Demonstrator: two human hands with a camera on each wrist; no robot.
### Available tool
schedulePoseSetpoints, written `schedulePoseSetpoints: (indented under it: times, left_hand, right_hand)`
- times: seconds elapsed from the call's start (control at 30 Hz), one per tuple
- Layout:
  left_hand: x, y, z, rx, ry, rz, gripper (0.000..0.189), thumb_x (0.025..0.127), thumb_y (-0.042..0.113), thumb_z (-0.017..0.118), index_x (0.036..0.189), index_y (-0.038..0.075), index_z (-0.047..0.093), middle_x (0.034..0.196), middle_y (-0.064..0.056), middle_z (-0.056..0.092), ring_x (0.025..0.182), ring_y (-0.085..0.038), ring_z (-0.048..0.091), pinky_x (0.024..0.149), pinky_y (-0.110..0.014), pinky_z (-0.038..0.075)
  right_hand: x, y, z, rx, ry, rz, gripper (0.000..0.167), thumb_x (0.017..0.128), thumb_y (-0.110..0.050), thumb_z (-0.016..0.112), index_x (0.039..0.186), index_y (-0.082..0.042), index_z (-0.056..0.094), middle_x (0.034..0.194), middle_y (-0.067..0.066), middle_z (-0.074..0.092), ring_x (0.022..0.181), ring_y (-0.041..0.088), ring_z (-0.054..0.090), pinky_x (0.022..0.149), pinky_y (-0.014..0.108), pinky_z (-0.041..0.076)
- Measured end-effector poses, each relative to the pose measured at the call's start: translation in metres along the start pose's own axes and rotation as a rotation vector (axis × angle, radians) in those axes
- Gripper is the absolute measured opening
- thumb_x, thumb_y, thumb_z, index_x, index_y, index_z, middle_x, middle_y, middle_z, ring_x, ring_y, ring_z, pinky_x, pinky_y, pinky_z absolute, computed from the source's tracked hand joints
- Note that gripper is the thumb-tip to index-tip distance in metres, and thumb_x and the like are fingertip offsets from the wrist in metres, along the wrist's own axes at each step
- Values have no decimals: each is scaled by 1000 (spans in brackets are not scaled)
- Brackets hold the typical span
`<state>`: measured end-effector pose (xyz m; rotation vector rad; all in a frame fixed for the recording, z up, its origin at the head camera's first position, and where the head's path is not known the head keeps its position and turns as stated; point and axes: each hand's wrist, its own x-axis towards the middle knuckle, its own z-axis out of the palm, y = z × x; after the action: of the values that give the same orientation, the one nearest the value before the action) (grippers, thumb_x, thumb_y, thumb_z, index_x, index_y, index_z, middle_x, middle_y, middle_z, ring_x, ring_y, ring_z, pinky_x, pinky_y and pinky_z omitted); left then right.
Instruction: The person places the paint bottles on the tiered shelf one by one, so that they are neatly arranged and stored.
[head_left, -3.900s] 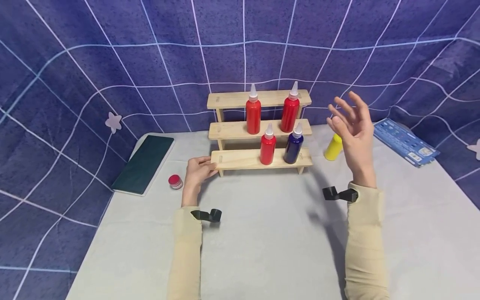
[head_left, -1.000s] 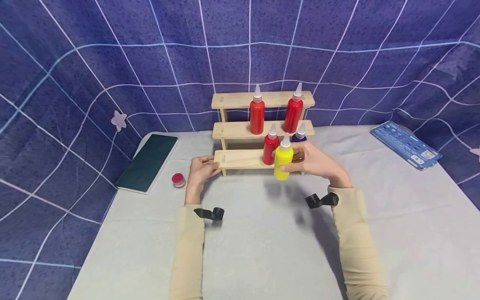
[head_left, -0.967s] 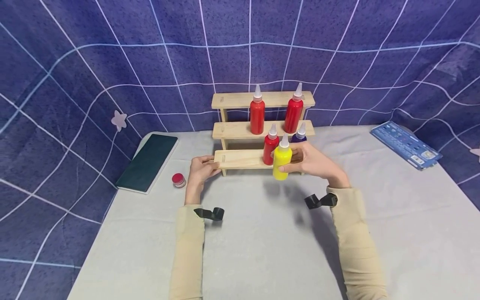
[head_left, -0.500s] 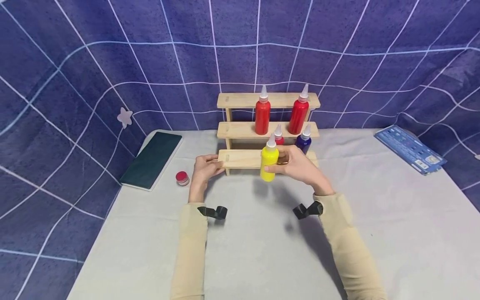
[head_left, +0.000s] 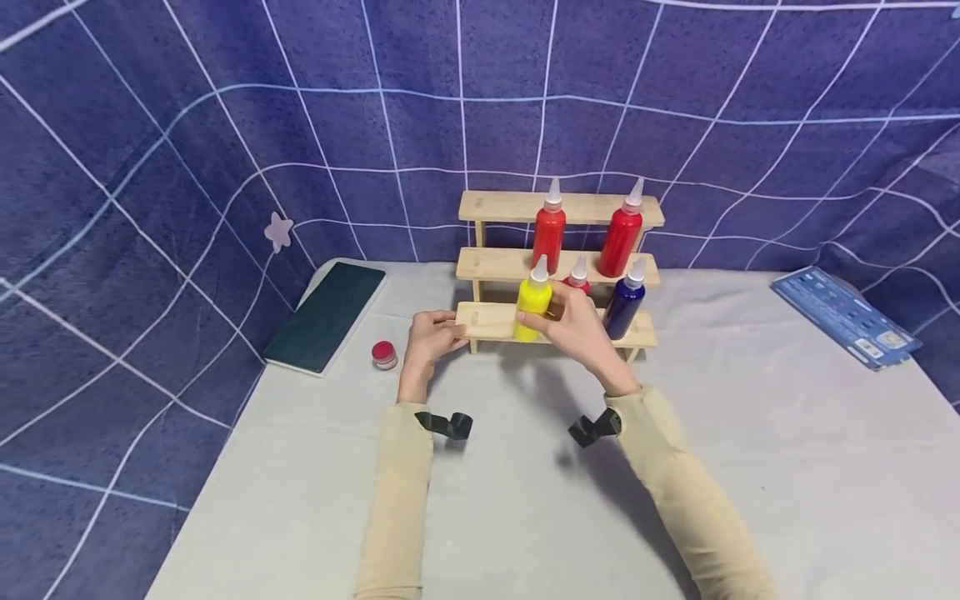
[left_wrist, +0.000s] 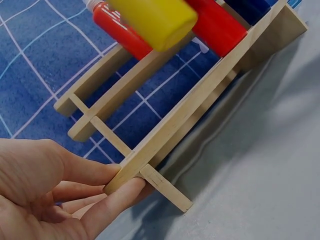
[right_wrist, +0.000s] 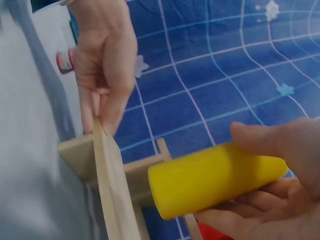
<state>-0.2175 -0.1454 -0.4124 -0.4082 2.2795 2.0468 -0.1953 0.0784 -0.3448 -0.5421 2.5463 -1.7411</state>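
My right hand [head_left: 579, 332] holds a yellow squeeze bottle [head_left: 532, 310] with a white pointed cap, between thumb and fingers. In the right wrist view the bottle's base shows apart from the lowest shelf. My left hand [head_left: 431, 343] pinches the left end of the bottom step of a three-step wooden rack [head_left: 487, 321]. On the middle step stand two red bottles, one left [head_left: 550, 233] and one right [head_left: 621, 237]. Behind my right hand, a smaller red bottle [head_left: 577, 279] is mostly hidden on the bottom step, next to a dark blue bottle [head_left: 624, 304].
A dark green notebook [head_left: 327, 317] lies at the left of the white-covered table, near a small jar with a red lid [head_left: 384, 355]. At the right lies a blue printed packet [head_left: 843, 317]. A blue gridded cloth [head_left: 420, 100] rises behind the rack.
My right hand has picked up the yellow bottle from the table right of the rack and carried it left, across the front of the rack. My left hand keeps its grip on the rack.
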Motion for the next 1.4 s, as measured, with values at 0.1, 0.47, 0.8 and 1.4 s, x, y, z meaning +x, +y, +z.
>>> schedulePoseSetpoints:
  times: [0.1, 0.47, 0.8, 1.4]
  left_hand:
    - [0, -1, 5, -1, -7, 7, 37, 90, -6, 61, 125, -14, 56, 115, -31, 63, 98, -31, 67, 81, -28, 60]
    - [-3, -2, 21, -27, -21, 14, 36, 89, -7, 61, 124, -15, 57, 112, -32, 64, 99, -33, 67, 81, -30, 61]
    - [-4, 5, 20, -28, -31, 32, 37, 89, -9, 60, 125, -15, 56, 112, -32, 64, 98, -34, 68, 81, -30, 60]
    - [-4, 1, -1, -28, -5, 21, 36, 89, -8, 60, 124, -16, 56, 114, -33, 63, 96, -29, 67, 83, -31, 60]
  right_hand:
    - [5, 2, 6, -26, 22, 0, 31, 86, -8, 73, 112, 3, 62, 100, 17, 67, 88, 27, 63, 78, 31, 57]
    - [12, 18, 13, -44, 73, 33, 37, 87, -5, 70, 120, 5, 56, 105, 20, 64, 95, 31, 58, 88, 39, 54]
    - [16, 20, 18, -55, 106, 47, 41, 88, -5, 70, 124, 4, 52, 111, 22, 62, 101, 33, 59, 96, 44, 54]
    - [23, 6, 30, -51, 89, 16, 60, 89, -12, 69, 140, 2, 40, 131, 22, 57, 117, 34, 56, 107, 46, 47]
